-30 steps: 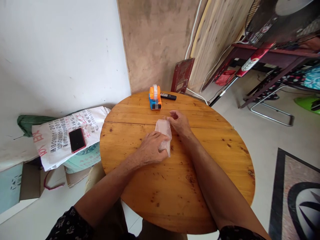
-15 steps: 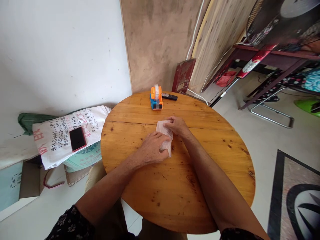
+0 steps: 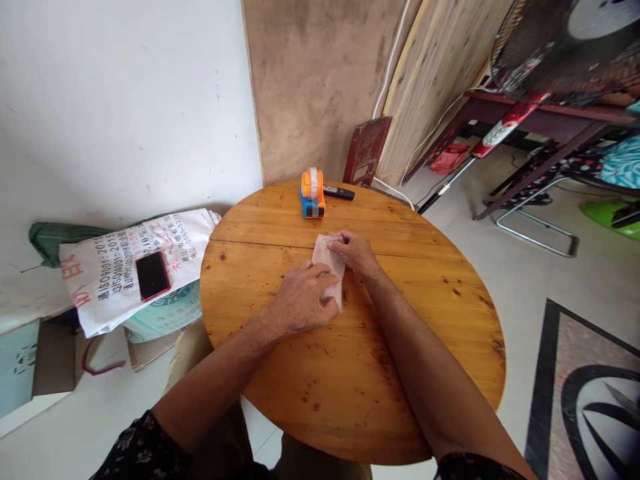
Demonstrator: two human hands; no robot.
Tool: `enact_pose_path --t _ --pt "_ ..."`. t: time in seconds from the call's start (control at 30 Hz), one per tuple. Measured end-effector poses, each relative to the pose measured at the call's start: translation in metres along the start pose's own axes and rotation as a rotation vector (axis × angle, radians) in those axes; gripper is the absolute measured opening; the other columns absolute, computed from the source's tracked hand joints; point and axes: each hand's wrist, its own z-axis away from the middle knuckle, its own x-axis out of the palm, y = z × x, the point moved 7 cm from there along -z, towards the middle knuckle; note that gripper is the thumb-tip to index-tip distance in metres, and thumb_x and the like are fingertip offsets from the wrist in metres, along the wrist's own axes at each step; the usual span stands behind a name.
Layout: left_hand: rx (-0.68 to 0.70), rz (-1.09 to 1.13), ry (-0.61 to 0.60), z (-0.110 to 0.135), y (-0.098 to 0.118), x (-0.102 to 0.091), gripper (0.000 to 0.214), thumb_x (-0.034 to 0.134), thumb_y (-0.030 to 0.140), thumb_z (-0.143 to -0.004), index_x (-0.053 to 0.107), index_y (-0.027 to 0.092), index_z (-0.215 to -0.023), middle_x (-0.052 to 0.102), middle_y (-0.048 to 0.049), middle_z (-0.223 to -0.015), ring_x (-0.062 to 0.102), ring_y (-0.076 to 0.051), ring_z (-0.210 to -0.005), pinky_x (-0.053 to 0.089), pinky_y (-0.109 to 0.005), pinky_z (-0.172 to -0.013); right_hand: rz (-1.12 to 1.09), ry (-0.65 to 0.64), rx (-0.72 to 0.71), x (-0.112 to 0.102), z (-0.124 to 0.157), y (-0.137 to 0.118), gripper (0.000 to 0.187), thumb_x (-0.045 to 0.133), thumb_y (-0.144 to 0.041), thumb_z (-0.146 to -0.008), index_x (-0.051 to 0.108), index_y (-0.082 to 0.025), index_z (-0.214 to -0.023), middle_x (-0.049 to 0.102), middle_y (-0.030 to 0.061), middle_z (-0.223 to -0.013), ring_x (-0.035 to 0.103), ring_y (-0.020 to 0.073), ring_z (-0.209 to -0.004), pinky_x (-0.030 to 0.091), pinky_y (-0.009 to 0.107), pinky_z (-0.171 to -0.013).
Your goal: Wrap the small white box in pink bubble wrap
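A whitish, translucent piece of wrap [image 3: 325, 255], perhaps bubble wrap, lies on the round wooden table [image 3: 420, 320] in front of me. My right hand [image 3: 359, 253] pinches its far right edge between thumb and fingers. From the left, my left hand [image 3: 306, 293] grips the nearer part, its fingers bent over the top and the thumb by the near end. Whether anything is inside the wrap cannot be made out. Beyond both hands stands an orange and blue tape dispenser [image 3: 313, 195] with a roll of clear tape.
A slim black device [image 3: 340, 193] lies beside the dispenser. Left of the table, a phone [image 3: 153, 275] rests on a white printed sack [image 3: 113, 293]. A dark red chair back [image 3: 367, 152] rises behind the table. A fan [image 3: 565, 60] stands at the far right.
The far end of the wrap is raised slightly more, and its upper edge looks straighter. Both hands keep their hold with barely any movement. The whole view has shifted a little.
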Motion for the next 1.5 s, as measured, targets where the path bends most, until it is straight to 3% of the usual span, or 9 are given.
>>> enact_pose_path --t 0.17,0.33,0.6,0.77,0.93,1.13,1.27,1.37,1.5 --pt "-0.069 0.061 -0.013 0.0 -0.004 0.003 0.043 0.058 0.021 -0.077 0.067 0.021 -0.118 0.068 -0.0077 -0.118 0.062 -0.026 -0.109 0.052 -0.039 -0.098 -0.131 -0.019 0.013 0.001 0.005 -0.012 0.021 0.063 -0.037 -0.062 0.059 -0.021 -0.073 0.059 -0.0015 -0.07 0.05 0.0144 -0.063 0.043 0.027 -0.059" --pt "-0.072 0.096 -0.005 0.0 -0.003 0.003 0.042 0.057 0.019 -0.076 0.067 0.019 -0.117 0.069 -0.0078 -0.115 0.062 -0.027 -0.11 0.052 -0.04 -0.099 -0.333 -0.096 0.016 0.001 0.012 -0.033 0.026 0.071 -0.039 -0.058 0.057 -0.021 -0.072 0.058 -0.0012 -0.068 0.048 0.0136 -0.06 0.041 0.027 -0.056" --pt "-0.108 0.141 -0.004 0.001 -0.01 0.002 0.034 0.06 0.025 -0.078 0.069 0.025 -0.11 0.062 -0.0052 -0.115 0.064 -0.023 -0.1 0.054 -0.036 -0.091 -0.249 -0.155 -0.148 -0.013 0.063 -0.068 0.02 0.067 -0.038 -0.072 0.054 -0.023 -0.077 0.053 -0.0033 -0.066 0.049 0.0144 -0.06 0.039 0.028 -0.058" --pt "-0.143 0.153 0.019 0.001 -0.013 0.0 0.033 0.064 0.028 -0.077 0.066 0.023 -0.11 0.059 -0.0071 -0.117 0.063 -0.024 -0.1 0.055 -0.037 -0.09 -0.324 -0.141 -0.186 -0.012 0.087 -0.066 0.023 0.067 -0.043 -0.076 0.054 -0.024 -0.083 0.061 -0.0013 -0.075 0.057 0.0173 -0.069 0.045 0.03 -0.067" --pt "-0.164 0.106 0.046 0.001 -0.015 -0.006 0.026 0.067 0.029 -0.075 0.065 0.02 -0.099 0.056 -0.0077 -0.112 0.06 -0.023 -0.1 0.054 -0.038 -0.09 -0.363 -0.125 -0.175 -0.011 0.09 -0.058 0.03 0.068 -0.049 -0.076 0.053 -0.024 -0.082 0.059 -0.0015 -0.074 0.055 0.0168 -0.068 0.046 0.03 -0.067" --pt "-0.2 0.069 0.034 0.002 -0.021 -0.01 0.025 0.071 0.031 -0.073 0.061 0.02 -0.093 0.055 -0.0052 -0.103 0.059 -0.021 -0.093 0.052 -0.039 -0.089 -0.361 -0.104 -0.226 -0.017 0.096 -0.061 0.024 0.07 -0.043 -0.077 0.055 -0.024 -0.08 0.054 -0.0028 -0.069 0.05 0.0146 -0.062 0.042 0.028 -0.062" --pt "-0.253 0.034 0.046 0.001 -0.026 -0.01 0.03 0.075 0.034 -0.069 0.055 0.019 -0.085 0.055 -0.0058 -0.096 0.058 -0.024 -0.094 0.051 -0.04 -0.087 -0.284 -0.16 -0.261 -0.016 0.104 -0.069 0.025 0.068 -0.044 -0.079 0.054 -0.023 -0.076 0.056 -0.0011 -0.07 0.052 0.0152 -0.065 0.043 0.028 -0.061" --pt "-0.313 0.079 0.055 0.002 -0.03 -0.011 0.041 0.077 0.039 -0.068 0.054 0.019 -0.094 0.058 -0.0063 -0.101 0.059 -0.025 -0.097 0.051 -0.04 -0.085 -0.171 -0.268 -0.258 -0.013 0.11 -0.072 0.021 0.065 -0.04 -0.081 0.058 -0.021 -0.076 0.061 0.0003 -0.072 0.054 0.0154 -0.066 0.043 0.027 -0.061" --pt "-0.304 0.203 0.048 0.002 -0.033 -0.013 0.063 0.077 0.037 -0.07 0.048 0.021 -0.123 0.054 -0.0094 -0.125 0.059 -0.025 -0.106 0.051 -0.04 -0.088 -0.054 -0.37 -0.294 -0.013 0.116 -0.077 0.015 0.06 -0.034 -0.084 0.063 -0.019 -0.08 0.066 0.002 -0.077 0.057 0.0167 -0.071 0.043 0.027 -0.064"
